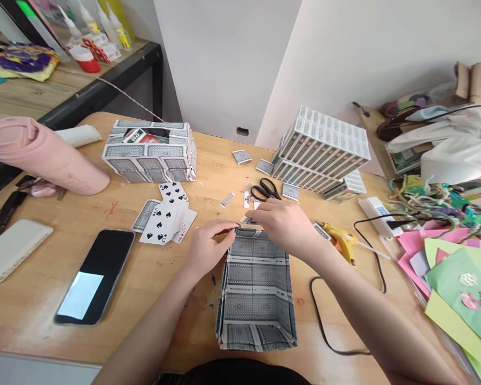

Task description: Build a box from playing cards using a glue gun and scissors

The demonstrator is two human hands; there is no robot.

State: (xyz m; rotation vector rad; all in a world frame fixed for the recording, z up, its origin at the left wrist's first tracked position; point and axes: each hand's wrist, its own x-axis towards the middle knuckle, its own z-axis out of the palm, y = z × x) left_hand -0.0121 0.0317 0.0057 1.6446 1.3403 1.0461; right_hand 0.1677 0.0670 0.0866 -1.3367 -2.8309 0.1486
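An open box made of playing cards (246,274), patterned grey and white, lies near the table's front edge. My left hand (209,245) is closed at its far left corner, thumb and forefinger pinching the rim. Over the far edge of the same box is my right hand (285,224), its fingers bent together by the rim; whatever they pinch is too small to make out. Black-handled scissors (265,188) lie just beyond the right hand, with cut card strips (246,199) beside them. Left of the left hand is a loose pile of playing cards (160,224).
A finished-looking card box (148,155) stands at the back left, stacked card packs (320,149) at the back right. A yellow glue gun (344,243) and its cord lie right. A phone (98,275), white power bank (16,251) and pink tumbler (52,155) are left.
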